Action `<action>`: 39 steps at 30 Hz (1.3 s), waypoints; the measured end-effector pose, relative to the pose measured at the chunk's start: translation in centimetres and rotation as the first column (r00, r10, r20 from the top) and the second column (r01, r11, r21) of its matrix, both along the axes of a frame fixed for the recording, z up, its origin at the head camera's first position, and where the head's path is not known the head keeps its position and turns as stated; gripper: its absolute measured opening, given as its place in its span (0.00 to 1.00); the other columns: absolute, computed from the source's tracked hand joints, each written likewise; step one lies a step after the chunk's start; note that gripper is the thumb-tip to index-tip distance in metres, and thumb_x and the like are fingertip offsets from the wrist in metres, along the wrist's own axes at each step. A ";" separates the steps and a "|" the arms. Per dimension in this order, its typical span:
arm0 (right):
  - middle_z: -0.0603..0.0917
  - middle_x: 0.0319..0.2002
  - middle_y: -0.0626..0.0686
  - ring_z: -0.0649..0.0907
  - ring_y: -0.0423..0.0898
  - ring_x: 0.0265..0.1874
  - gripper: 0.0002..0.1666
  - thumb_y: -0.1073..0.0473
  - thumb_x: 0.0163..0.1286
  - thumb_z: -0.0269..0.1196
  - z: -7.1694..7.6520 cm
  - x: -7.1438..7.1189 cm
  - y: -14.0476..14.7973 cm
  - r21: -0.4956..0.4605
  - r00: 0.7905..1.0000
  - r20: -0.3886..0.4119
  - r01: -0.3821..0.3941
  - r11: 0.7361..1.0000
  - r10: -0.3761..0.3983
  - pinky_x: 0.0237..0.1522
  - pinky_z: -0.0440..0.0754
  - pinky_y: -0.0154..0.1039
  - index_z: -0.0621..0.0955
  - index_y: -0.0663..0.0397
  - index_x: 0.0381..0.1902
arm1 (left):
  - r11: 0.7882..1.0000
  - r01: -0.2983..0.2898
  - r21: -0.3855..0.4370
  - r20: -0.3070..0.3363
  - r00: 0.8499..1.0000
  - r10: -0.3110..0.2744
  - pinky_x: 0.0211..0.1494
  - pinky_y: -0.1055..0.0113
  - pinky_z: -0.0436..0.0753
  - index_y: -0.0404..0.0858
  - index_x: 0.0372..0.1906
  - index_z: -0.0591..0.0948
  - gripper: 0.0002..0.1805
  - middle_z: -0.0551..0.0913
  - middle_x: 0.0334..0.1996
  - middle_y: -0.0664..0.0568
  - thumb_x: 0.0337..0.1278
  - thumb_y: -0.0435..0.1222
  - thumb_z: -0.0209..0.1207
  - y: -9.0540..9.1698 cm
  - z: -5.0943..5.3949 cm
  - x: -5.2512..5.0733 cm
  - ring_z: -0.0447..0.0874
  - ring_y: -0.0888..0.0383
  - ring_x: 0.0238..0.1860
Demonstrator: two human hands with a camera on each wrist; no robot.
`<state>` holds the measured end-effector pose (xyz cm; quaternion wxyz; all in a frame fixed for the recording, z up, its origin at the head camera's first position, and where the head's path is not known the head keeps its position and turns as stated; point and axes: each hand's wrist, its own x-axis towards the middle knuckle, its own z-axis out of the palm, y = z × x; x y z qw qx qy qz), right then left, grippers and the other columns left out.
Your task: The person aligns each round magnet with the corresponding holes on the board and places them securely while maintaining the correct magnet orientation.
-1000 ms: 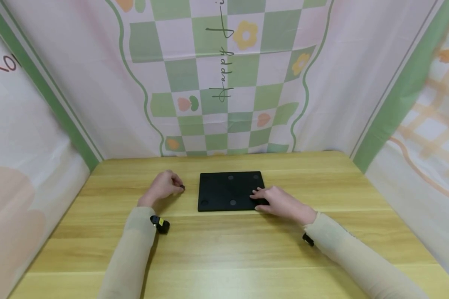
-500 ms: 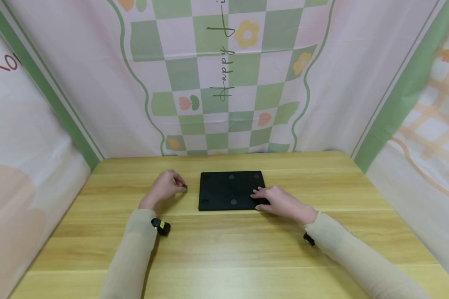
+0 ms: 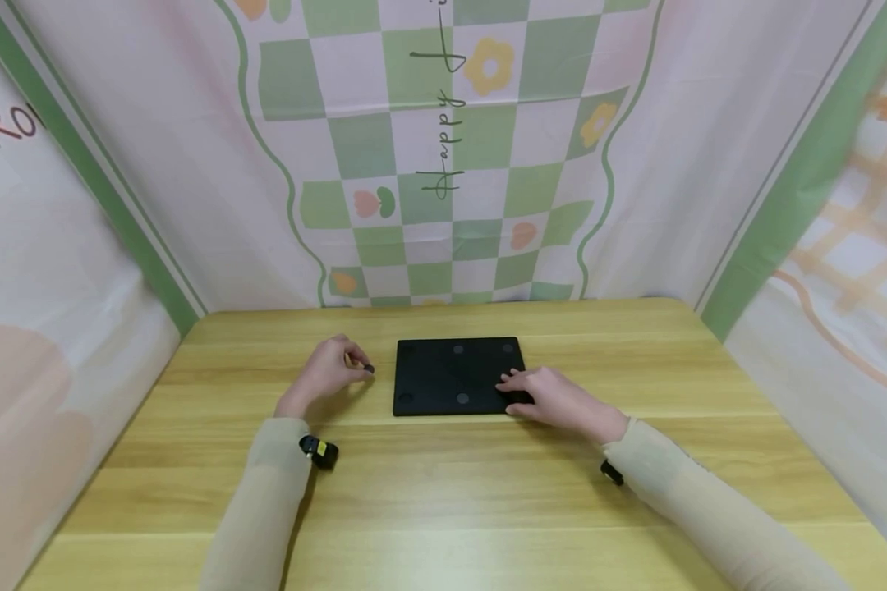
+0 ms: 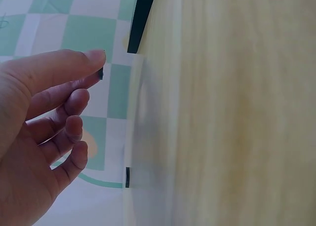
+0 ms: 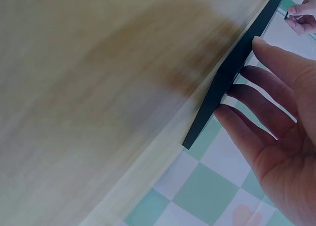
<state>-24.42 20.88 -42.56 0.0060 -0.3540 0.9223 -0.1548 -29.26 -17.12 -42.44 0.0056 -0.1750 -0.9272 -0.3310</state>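
A flat black rectangular board (image 3: 443,376) with several round spots on its face lies on the wooden table. To its left, my left hand (image 3: 322,371) pinches a small dark disc-like piece (image 3: 369,368) between thumb and index finger, above the tabletop. The same piece (image 4: 101,74) shows only its thin edge in the left wrist view, with the other fingers loosely bent below. My right hand (image 3: 558,402) rests on the board's right end. In the right wrist view, its fingertips (image 5: 222,111) touch the board (image 5: 228,70) from above and cover part of it.
Another small black piece (image 4: 128,177) sits on the table beyond my left hand in the left wrist view. The wooden table (image 3: 443,501) runs back to a patterned checkered cloth (image 3: 473,164). Cloth walls also stand at both sides.
My left hand has moved slightly right toward the board, still pinching the small dark piece. The right hand stays in place on the board.
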 end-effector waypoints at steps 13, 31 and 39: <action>0.79 0.55 0.64 0.78 0.59 0.57 0.21 0.57 0.63 0.66 0.1 0.0 -0.1 -0.001 1.000 -0.021 -0.022 1.000 0.022 0.54 0.79 0.51 0.82 0.60 0.52 | 1.000 0.014 0.013 0.004 1.000 -0.014 0.35 0.65 0.75 0.42 0.33 0.85 0.06 0.75 0.33 0.51 0.49 0.37 0.69 -0.2 0.0 0.8 0.72 0.57 0.32; 0.79 0.55 0.65 0.78 0.60 0.57 0.21 0.57 0.63 0.66 0.1 0.0 0.0 -0.001 0.999 -0.028 -0.031 1.000 0.031 0.54 0.79 0.50 0.82 0.61 0.52 | 0.999 0.034 -0.004 -0.036 0.999 -0.034 0.33 0.67 0.75 0.43 0.32 0.86 0.06 0.76 0.31 0.53 0.48 0.37 0.70 0.3 0.0 1.6 0.73 0.59 0.31; 0.79 0.55 0.65 0.78 0.60 0.57 0.21 0.57 0.63 0.66 0.1 0.0 -0.1 -0.006 0.999 -0.028 -0.029 1.000 0.029 0.54 0.79 0.51 0.82 0.61 0.52 | 0.999 0.053 0.011 -0.027 0.998 -0.052 0.34 0.67 0.76 0.45 0.31 0.85 0.05 0.77 0.32 0.54 0.48 0.39 0.70 0.9 -0.2 1.7 0.73 0.59 0.31</action>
